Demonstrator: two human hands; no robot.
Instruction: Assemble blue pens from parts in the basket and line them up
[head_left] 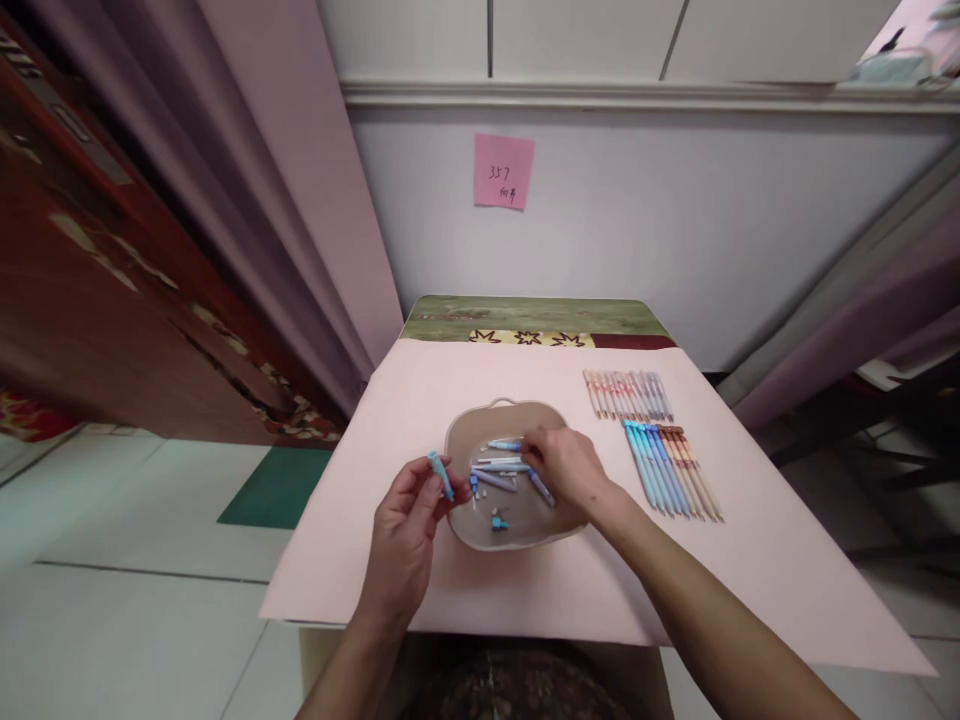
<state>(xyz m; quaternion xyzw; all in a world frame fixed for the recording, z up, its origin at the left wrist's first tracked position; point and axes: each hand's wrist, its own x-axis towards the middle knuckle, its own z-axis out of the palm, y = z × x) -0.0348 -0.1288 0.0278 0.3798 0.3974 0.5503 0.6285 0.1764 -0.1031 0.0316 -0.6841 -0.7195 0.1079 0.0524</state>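
Note:
My left hand pinches a light-blue pen barrel between thumb and fingers, just left of a beige plastic basin. Over the basin's right side, my right hand reaches in with its fingers pressed together. Whatever they grip is hidden from me. Loose pen parts lie inside: a pale-blue barrel, a lilac barrel, a blue-violet barrel near the right fingers, and thin white refills. Small blue pieces sit there too, one bright blue clip-like part at the front.
Right of the basin, a row of blue and brown pens lies side by side. Behind it is another row of paler pens. Pink paper covers the table. A pink note is stuck to the wall behind.

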